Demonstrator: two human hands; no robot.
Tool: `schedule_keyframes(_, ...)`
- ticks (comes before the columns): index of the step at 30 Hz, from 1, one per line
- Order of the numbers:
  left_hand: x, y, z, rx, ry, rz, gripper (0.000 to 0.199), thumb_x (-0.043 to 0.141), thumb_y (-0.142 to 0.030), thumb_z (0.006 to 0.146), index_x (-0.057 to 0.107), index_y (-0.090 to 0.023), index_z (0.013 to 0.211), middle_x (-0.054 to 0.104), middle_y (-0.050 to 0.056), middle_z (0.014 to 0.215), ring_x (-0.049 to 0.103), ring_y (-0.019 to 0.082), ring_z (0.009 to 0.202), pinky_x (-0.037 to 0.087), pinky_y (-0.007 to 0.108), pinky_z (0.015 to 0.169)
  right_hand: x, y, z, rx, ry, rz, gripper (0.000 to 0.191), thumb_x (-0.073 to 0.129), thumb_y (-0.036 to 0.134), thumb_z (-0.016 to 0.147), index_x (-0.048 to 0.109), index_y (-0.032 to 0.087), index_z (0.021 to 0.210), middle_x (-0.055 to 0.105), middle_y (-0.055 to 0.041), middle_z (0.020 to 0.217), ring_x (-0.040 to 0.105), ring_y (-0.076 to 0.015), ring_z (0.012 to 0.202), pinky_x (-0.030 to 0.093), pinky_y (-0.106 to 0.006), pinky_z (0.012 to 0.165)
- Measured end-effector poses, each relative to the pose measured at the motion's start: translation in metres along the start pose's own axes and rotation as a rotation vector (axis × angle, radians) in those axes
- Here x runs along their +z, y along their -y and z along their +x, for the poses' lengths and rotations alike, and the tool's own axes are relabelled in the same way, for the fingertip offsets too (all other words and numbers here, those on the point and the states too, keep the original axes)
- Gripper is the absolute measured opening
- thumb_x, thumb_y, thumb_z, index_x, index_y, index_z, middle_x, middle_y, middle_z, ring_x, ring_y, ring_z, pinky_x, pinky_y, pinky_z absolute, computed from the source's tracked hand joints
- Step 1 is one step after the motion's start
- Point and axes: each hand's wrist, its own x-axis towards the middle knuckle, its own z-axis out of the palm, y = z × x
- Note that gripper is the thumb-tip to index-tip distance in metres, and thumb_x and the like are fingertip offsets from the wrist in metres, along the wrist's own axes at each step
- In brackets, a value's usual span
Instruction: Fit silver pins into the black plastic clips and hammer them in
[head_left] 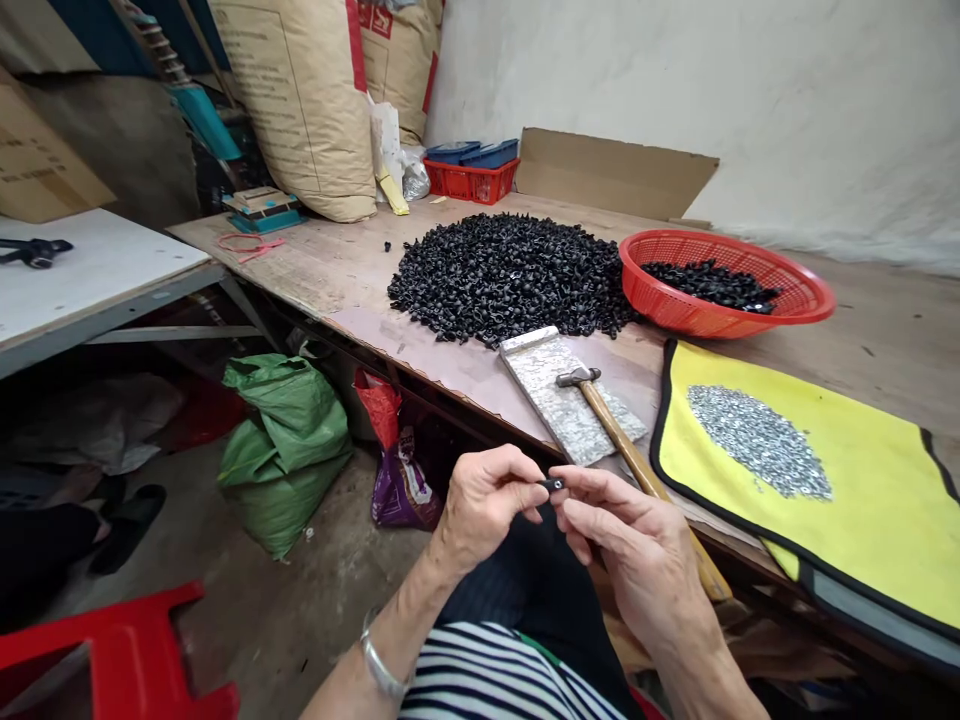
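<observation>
My left hand [484, 505] and my right hand [626, 535] are raised above my lap, just past the table's front edge. Between their fingertips they pinch a small black plastic part [553, 484] with a silvery end. Beyond my right hand, a wooden-handled hammer [619, 435] rests with its steel head on a speckled grey slab [540, 375]. Further back lies a large heap of black plastic parts [502, 278]. A red plastic basket [795, 285] holds more of them. Tiny silver metal pieces [757, 440] are spread on a yellow mat [862, 510] to the right.
The long wooden table [300, 270] runs from back left to front right. Sacks [300, 110] stand behind it, and a red crate [471, 180] holds blue boxes. A green sack [285, 450] sits on the floor at left, and a red stool [112, 650] is at bottom left.
</observation>
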Motion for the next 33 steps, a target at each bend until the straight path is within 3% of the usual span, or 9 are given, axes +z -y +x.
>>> schedule_keyframes(3, -0.002, -0.015, -0.002, 0.482, 0.071, 0.529, 0.015, 0.050, -0.006, 0.080, 0.061, -0.014, 0.072, 0.062, 0.006, 0.067, 0.055, 0.012, 0.060, 0.044, 0.022, 0.054, -0.002, -0.001, -0.001, -0.017, 0.006, 0.044, 0.023, 0.072, 0.025, 0.068, 0.069, 0.019, 0.090, 0.061, -0.0011, 0.066, 0.047, -0.0085, 0.051, 0.035, -0.022, 0.045)
schedule_keyframes(5, -0.003, -0.019, -0.004, 0.647, 0.065, 0.704, 0.020, 0.044, -0.003, 0.081, 0.061, -0.013, 0.077, 0.062, 0.007, 0.071, 0.053, 0.012, 0.062, 0.042, 0.022, 0.054, -0.002, 0.000, -0.002, -0.045, -0.003, 0.047, 0.020, 0.073, 0.023, 0.067, 0.070, 0.019, 0.086, 0.061, -0.0004, 0.063, 0.046, -0.0075, 0.049, 0.034, -0.021, 0.044)
schedule_keyframes(14, -0.004, -0.016, -0.004, 0.667, 0.055, 0.758, 0.020, 0.046, -0.002, 0.082, 0.062, -0.013, 0.080, 0.062, 0.007, 0.072, 0.050, 0.011, 0.062, 0.040, 0.023, 0.054, 0.004, 0.004, -0.001, -0.068, -0.082, -0.045, 0.019, 0.074, 0.026, 0.064, 0.070, 0.019, 0.081, 0.058, 0.0021, 0.058, 0.045, -0.0066, 0.046, 0.035, -0.020, 0.043)
schedule_keyframes(18, -0.002, -0.008, -0.003, 0.435, 0.061, 0.477, 0.013, 0.053, -0.008, 0.080, 0.061, -0.015, 0.073, 0.061, 0.005, 0.069, 0.054, 0.011, 0.062, 0.043, 0.022, 0.056, 0.002, 0.006, 0.001, -0.056, -0.086, -0.182, 0.020, 0.069, 0.033, 0.070, 0.067, 0.017, 0.082, 0.058, 0.0014, 0.059, 0.044, -0.0074, 0.047, 0.036, -0.021, 0.044)
schedule_keyframes(22, 0.003, 0.011, -0.004, -0.228, 0.027, -0.019, 0.010, 0.065, -0.015, 0.070, 0.058, -0.014, 0.063, 0.056, -0.001, 0.052, 0.053, 0.011, 0.045, 0.045, 0.022, 0.044, -0.002, -0.001, 0.009, 0.069, -0.019, -0.315, 0.020, 0.061, 0.035, 0.074, 0.060, 0.016, 0.070, 0.051, 0.0033, 0.052, 0.041, -0.0070, 0.045, 0.031, -0.020, 0.041)
schedule_keyframes(24, 0.006, 0.019, -0.002, -0.404, -0.032, -0.230, 0.011, 0.068, -0.015, 0.065, 0.057, -0.013, 0.063, 0.056, -0.001, 0.049, 0.052, 0.011, 0.038, 0.045, 0.023, 0.038, -0.006, -0.004, 0.015, 0.163, 0.035, -0.304, 0.020, 0.059, 0.035, 0.074, 0.057, 0.016, 0.065, 0.047, 0.0044, 0.049, 0.039, -0.0067, 0.041, 0.029, -0.020, 0.038)
schedule_keyframes(28, 0.008, 0.025, 0.003, -0.445, -0.161, -0.376, 0.018, 0.068, -0.016, 0.062, 0.059, -0.012, 0.076, 0.058, -0.002, 0.050, 0.051, 0.011, 0.035, 0.046, 0.023, 0.034, -0.033, 0.024, 0.046, 0.157, 0.040, -0.250, 0.016, 0.062, 0.031, 0.066, 0.059, 0.015, 0.064, 0.047, 0.0039, 0.044, 0.038, -0.0073, 0.036, 0.027, -0.020, 0.032)
schedule_keyframes(31, 0.010, 0.021, 0.005, -0.468, -0.180, -0.318, 0.018, 0.069, -0.018, 0.060, 0.058, -0.012, 0.073, 0.057, -0.002, 0.049, 0.050, 0.010, 0.034, 0.044, 0.022, 0.033, -0.072, 0.077, 0.091, -0.145, -0.232, -0.320, 0.014, 0.069, 0.022, 0.056, 0.062, 0.011, 0.060, 0.055, -0.0026, 0.048, 0.045, -0.0093, 0.038, 0.032, -0.022, 0.034)
schedule_keyframes(33, 0.012, 0.018, 0.007, -0.476, -0.168, -0.247, 0.016, 0.069, -0.019, 0.059, 0.057, -0.012, 0.067, 0.057, -0.002, 0.048, 0.050, 0.010, 0.033, 0.044, 0.021, 0.033, -0.100, 0.113, 0.121, -0.284, -0.408, -0.322, 0.009, 0.064, 0.020, 0.064, 0.060, 0.012, 0.065, 0.057, -0.0031, 0.053, 0.050, -0.0087, 0.042, 0.039, -0.023, 0.042)
